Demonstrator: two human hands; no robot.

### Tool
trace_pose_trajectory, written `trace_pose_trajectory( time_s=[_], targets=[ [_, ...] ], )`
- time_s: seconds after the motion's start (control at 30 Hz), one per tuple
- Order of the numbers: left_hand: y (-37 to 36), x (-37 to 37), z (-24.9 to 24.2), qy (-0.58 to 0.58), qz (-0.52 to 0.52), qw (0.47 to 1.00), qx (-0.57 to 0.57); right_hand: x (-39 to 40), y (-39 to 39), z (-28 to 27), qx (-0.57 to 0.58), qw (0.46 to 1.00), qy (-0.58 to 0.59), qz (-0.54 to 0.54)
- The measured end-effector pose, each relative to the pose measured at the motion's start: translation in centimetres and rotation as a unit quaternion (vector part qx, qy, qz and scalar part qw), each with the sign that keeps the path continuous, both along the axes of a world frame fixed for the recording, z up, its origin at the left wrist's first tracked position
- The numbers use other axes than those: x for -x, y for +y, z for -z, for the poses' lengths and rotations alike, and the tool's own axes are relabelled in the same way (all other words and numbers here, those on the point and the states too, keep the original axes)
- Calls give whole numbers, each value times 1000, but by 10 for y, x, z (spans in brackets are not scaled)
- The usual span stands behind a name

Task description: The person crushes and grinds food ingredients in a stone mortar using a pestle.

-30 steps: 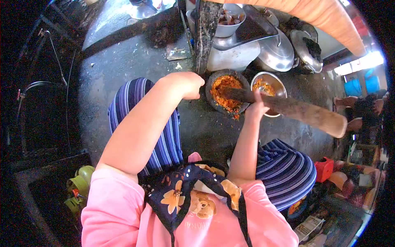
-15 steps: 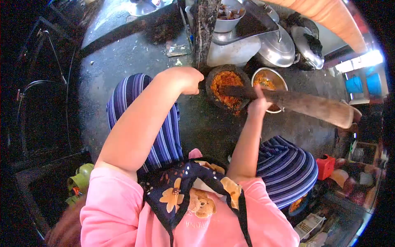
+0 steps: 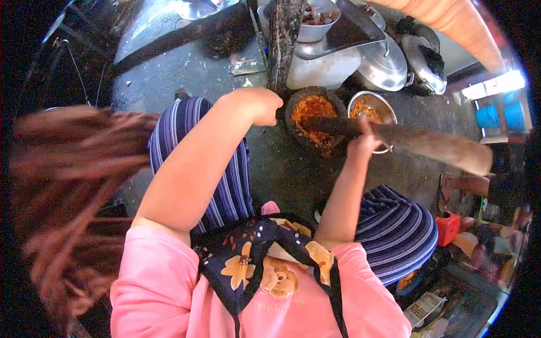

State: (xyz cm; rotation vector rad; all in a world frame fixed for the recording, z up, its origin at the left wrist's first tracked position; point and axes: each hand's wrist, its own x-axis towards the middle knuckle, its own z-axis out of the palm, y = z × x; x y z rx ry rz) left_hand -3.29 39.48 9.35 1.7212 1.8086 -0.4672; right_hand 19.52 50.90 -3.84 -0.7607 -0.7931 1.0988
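A dark stone mortar (image 3: 332,97) holds an orange-red crushed paste (image 3: 313,108). My right hand (image 3: 364,142) is closed round a long wooden pestle (image 3: 434,143), which lies slanted across the mortar with its dark end in the paste. The hand is slightly blurred. Just left of the mortar's rim is my left hand (image 3: 265,107), its fingers curled in and mostly hidden from above. Beside the mortar, partly behind the pestle and right hand, stands a metal bowl (image 3: 391,107) with orange and yellowish food in it.
A dark wooden post (image 3: 286,48) rises directly beyond the mortar. Lidded metal pots (image 3: 383,65) and a metal basin (image 3: 315,31) stand behind. Brown cloth (image 3: 84,163) of another person fills the left side. A red container (image 3: 448,228) sits by my right knee.
My right hand has shifted to the right along the pestle, whose outer end has moved slightly. Brown cloth has swept into view at the left. My left hand stays by the mortar.
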Motion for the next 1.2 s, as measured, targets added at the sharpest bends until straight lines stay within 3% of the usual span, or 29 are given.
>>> trace_pose_trajectory(
  time_s=[0.03, 0.1, 0.17, 0.23, 0.27, 0.3, 0.33, 0.37, 0.4, 0.47, 0.53, 0.57, 0.63, 0.7, 0.77, 0.8, 0.83, 0.9, 0.97, 1.03, 1.2],
  targets=[
    [2, 2, 2, 2, 6, 1000, -5, -16, 21, 3, 20, 999, -41, -2],
    [3, 3, -2, -6, 2, 1000, -5, -26, 7, -88, 8, 992, -114, -48],
    [4, 7, 1, -14, -6, 1000, -7, -33, 15, -118, -27, 992, -114, -50],
    [6, 11, 8, -3, -6, 1000, -16, -27, 18, -107, -14, 988, -148, -38],
    [6, 9, 5, -4, -4, 1000, -17, -26, 26, -75, -3, 969, -243, -48],
    [5, 5, 1, -2, -4, 1000, -14, -20, 40, -13, -23, 964, -259, -47],
    [4, 2, -2, 1, -5, 1000, -11, 8, 17, 16, -39, 928, -361, 87],
    [4, -2, -2, 2, -6, 1000, -13, 19, 6, 23, 28, 983, -164, -76],
    [4, -3, -2, 7, -5, 1000, -16, 15, -1, 23, 58, 983, -119, -126],
    [1, -2, 4, -7, 8, 1000, -17, 15, -12, 16, 69, 987, -96, -104],
    [2, -4, -6, -4, 12, 1000, -3, 26, -15, -37, 17, 998, -53, -28],
    [2, -5, -7, -1, 15, 1000, 14, 8, 5, -40, -55, 987, -134, -63],
    [1, -2, 0, -10, 22, 1000, -11, 3, -5, -110, -65, 983, -154, -81],
    [1, 0, 4, -15, 27, 999, -40, -5, 3, -119, -55, 974, -206, -74],
    [0, 0, 4, 10, -7, 1000, -19, 2, 1, -87, -39, 965, -238, -100],
    [-1, -1, 2, 12, -8, 1000, -23, 8, 4, -41, -57, 960, -272, -48],
    [-3, -3, 0, 4, -5, 1000, -31, 19, -4, -17, 83, 924, -364, -80],
    [-2, 0, -5, 2, -7, 999, -45, 12, 0, 38, 80, 967, -153, -189],
    [-5, -1, 3, -14, -3, 1000, -9, 13, -5, 35, 14, 979, -145, -143],
    [-5, 1, -2, -5, -6, 1000, -5, 20, -17, -41, -57, 971, -230, -32],
    [-3, 8, 2, 2, -11, 999, -30, 7, -9, -129, -79, 969, -217, -87]
  ],
)
